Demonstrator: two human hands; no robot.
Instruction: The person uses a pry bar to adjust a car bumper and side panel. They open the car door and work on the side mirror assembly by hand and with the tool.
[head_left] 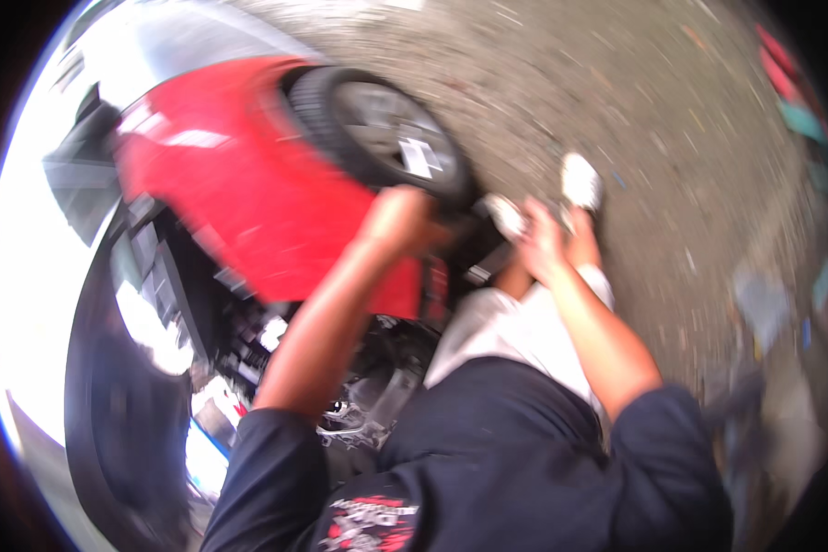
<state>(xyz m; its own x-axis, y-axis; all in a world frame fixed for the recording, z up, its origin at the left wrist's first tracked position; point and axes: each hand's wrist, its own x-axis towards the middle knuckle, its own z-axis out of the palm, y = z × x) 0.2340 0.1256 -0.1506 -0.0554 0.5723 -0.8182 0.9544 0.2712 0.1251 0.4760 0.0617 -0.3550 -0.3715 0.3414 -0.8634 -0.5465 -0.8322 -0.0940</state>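
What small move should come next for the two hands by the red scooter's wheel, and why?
Probably steady both hands before doing anything else. The left hand sits against the black tyre of the red scooter body, the right hand is close beside it, and the blur hides what either grip holds.

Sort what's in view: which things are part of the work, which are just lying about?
In hand: left hand at the wheel; right hand near a blurred pale object; red car.
Lying about: litter on the gravel; coloured items at far right.
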